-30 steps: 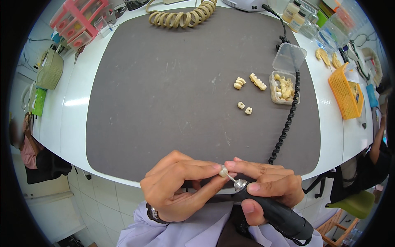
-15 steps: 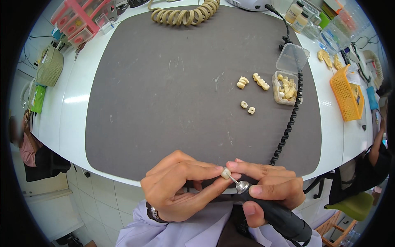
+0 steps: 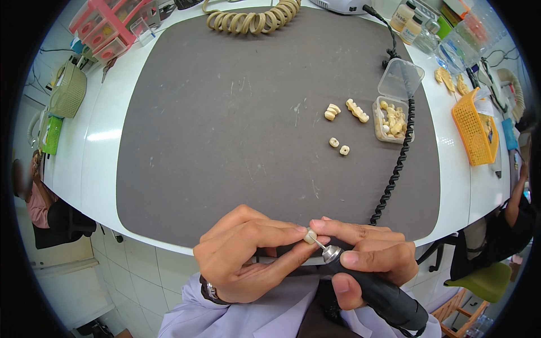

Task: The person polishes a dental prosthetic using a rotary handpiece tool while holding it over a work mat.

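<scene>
Between thumb and fingertips my left hand pinches a small cream dental crown above the table's near edge. My right hand is wrapped round a black rotary handpiece with a silver collar. The thin metal bit of the handpiece reaches the crown, and my right fingertip rests close beside it. On the grey mat lie two single crowns, a short joined piece of teeth and a longer dental bridge.
An open clear box of tooth pieces stands at right, with a black coiled cord passing over its edge. An orange basket, bottles, a pink drawer unit and a beige coiled hose line the table. Other people sit at both sides.
Almost nothing differs. The crown and the bit have shifted very slightly between my fingers; both hands keep their grips.
</scene>
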`<state>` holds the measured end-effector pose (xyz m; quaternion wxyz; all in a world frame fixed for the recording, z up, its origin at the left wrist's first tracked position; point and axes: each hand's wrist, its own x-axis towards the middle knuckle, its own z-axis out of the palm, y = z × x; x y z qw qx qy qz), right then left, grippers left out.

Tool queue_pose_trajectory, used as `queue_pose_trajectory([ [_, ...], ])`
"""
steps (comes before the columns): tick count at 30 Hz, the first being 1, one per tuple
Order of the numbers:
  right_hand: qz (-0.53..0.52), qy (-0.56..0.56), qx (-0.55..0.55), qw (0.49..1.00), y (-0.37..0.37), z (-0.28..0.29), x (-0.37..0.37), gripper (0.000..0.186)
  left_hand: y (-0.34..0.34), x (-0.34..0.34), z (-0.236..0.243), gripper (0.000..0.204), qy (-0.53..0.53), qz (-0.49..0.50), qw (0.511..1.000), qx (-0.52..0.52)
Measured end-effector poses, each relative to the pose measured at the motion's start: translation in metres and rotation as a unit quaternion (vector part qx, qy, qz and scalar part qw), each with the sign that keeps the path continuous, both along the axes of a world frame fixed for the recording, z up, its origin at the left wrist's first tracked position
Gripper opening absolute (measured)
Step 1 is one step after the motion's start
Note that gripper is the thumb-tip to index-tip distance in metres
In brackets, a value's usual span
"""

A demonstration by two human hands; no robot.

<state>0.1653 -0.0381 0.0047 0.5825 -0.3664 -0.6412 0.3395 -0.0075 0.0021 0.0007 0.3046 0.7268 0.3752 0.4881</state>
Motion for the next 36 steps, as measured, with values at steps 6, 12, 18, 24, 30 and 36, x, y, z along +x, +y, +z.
queue_pose_trajectory([
  [6, -0.004, 0.003, 0.000, 1.000, 0.001, 0.001, -0.001, 0.027, -0.002, 0.004, 0.001, 0.024, -0.013, 0.025, 1.000, -0.010],
  [12, -0.004, 0.001, -0.001, 1.000, 0.000, 0.001, -0.002, 0.028, 0.001, 0.003, 0.000, 0.024, -0.013, 0.018, 1.000, 0.012],
  [18, -0.003, 0.001, 0.005, 1.000, 0.001, 0.000, -0.002, 0.028, 0.001, 0.003, 0.000, 0.024, -0.014, 0.021, 1.000, 0.011],
  [24, 0.009, -0.010, 0.001, 1.000, 0.000, 0.001, 0.002, 0.027, 0.002, 0.005, -0.001, 0.023, -0.025, 0.028, 0.999, -0.006],
  [30, 0.015, 0.070, -0.018, 0.997, -0.004, 0.000, 0.009, 0.026, 0.003, 0.006, 0.006, 0.025, -0.022, 0.006, 0.999, -0.038],
  [36, -0.010, 0.092, 0.001, 0.996, -0.003, -0.006, 0.005, 0.025, 0.010, -0.002, 0.007, 0.028, -0.024, -0.057, 0.997, -0.040],
])
